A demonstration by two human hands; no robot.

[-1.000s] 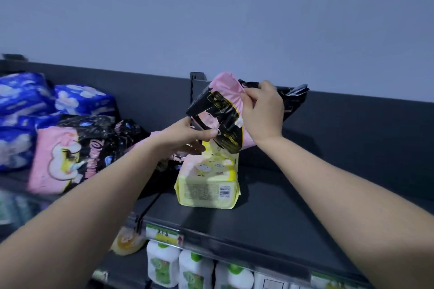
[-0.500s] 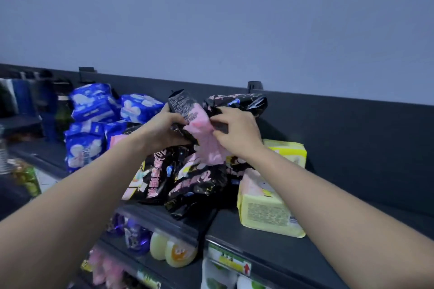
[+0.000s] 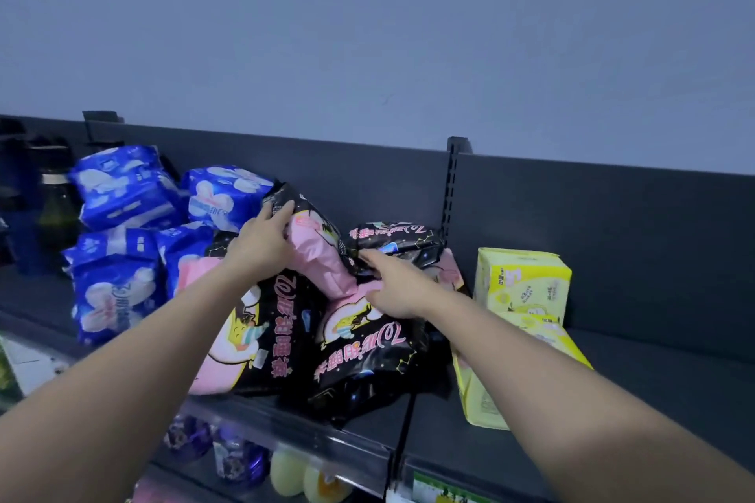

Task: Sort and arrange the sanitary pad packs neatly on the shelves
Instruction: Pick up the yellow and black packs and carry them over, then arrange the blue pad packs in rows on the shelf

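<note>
Right grip (image 3: 394,292) released pink pack (image 3: 322,265) — fingers straight | left grip (image 3: 261,243) clutches it

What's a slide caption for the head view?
Left hand grips a black-and-pink pack atop the pile; right hand reaches beside it, blue packs left, yellow packs right.

Blurred dark bottles (image 3: 57,196) at left, yellow pack (image 3: 480,400) partly behind right forearm (image 3: 572,392) (lower-shelf items (image 3: 322,488) cut off)

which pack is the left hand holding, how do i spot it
On the dark grey shelf, look between the blue plastic packs and yellow plastic packs. The left hand grips the pink-and-black plastic pack, leaning highest above its lower neighbours.
</note>
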